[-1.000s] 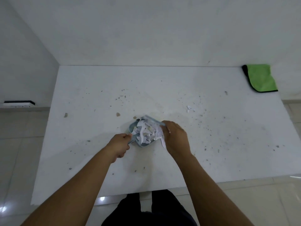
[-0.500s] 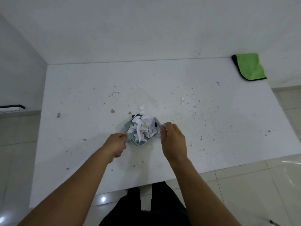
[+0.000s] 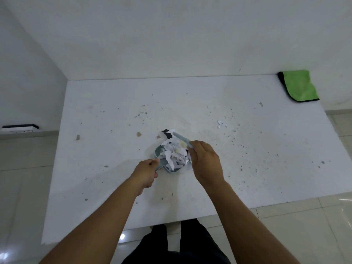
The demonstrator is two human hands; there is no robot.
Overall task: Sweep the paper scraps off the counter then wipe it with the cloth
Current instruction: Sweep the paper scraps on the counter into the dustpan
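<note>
A small blue-grey dustpan (image 3: pixel 159 151) sits near the middle of the white counter (image 3: pixel 114 115), heaped with white paper scraps (image 3: pixel 176 153). My left hand (image 3: pixel 145 171) grips the dustpan's handle at its near left. My right hand (image 3: pixel 204 161) grips a small blue-grey brush (image 3: pixel 181 137) that lies along the pan's far right edge, touching the heap. A few scraps, one partly black (image 3: pixel 166 132), lie just beyond the pan. Another small scrap (image 3: pixel 220 123) lies farther right. The green cloth (image 3: pixel 299 85) lies folded at the counter's far right corner.
Small dark specks and brownish crumbs (image 3: pixel 139 134) are scattered across the counter. White walls close it at the back and left. A low shelf with a black-edged white object (image 3: pixel 20 127) sits at the left. Tiled floor (image 3: pixel 304 235) lies beyond the near and right edges.
My right hand has swung the brush to the pan's far right side, against the heap. A scrap that lay just beyond the pan is now near the brush tip. The left hand keeps its hold.
</note>
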